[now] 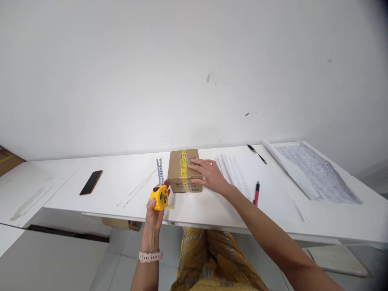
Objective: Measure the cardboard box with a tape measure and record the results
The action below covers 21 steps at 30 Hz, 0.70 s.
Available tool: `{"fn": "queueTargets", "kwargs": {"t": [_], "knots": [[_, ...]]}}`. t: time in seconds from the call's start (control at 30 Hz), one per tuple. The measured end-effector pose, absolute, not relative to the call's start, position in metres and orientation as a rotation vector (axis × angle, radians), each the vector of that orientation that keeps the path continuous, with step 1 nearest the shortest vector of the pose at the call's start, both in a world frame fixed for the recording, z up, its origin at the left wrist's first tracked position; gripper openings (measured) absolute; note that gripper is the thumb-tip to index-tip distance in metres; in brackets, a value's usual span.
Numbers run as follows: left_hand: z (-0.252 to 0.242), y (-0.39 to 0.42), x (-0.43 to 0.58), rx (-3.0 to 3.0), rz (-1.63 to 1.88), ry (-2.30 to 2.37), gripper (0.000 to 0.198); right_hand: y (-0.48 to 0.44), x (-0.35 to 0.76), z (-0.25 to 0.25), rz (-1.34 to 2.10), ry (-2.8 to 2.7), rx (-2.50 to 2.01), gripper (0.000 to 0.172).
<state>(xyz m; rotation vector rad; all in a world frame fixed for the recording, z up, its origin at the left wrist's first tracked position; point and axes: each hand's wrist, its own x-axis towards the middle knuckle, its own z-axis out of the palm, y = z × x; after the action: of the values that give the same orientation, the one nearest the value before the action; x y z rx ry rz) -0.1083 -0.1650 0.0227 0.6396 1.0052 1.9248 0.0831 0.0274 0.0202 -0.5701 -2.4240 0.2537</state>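
Left hand (155, 213) gripped yellow plastic tape measure (160, 197), silver blade (160, 171) pointing wallward, left of brown cardboard box (176, 167); right hand (213, 176) lay open on box.

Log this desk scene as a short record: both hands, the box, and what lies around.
Left hand: holds yellow tape measure, blade partly out
Right hand: fingers on cardboard box
Box seal: yellow tape strip
Left of box: dark phone
Right of box: papers, black pen, red-and-black pen
Surface: white table
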Motion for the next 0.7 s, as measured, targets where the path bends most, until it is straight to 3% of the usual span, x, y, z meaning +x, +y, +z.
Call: {"fn": "queueTargets", "kwargs": {"t": [0.33, 0.7], "knots": [[0.056, -0.119, -0.106, 0.926, 1.817, 0.985, 0.053, 0.085, 0.038, 0.076, 0.618, -2.258, -0.593, 0.03], [0.041, -0.085, -0.075, 0.792, 1.789, 0.977, 0.051, 0.093, 0.027, 0.072, 0.488, -2.256, -0.602, 0.045]]}}
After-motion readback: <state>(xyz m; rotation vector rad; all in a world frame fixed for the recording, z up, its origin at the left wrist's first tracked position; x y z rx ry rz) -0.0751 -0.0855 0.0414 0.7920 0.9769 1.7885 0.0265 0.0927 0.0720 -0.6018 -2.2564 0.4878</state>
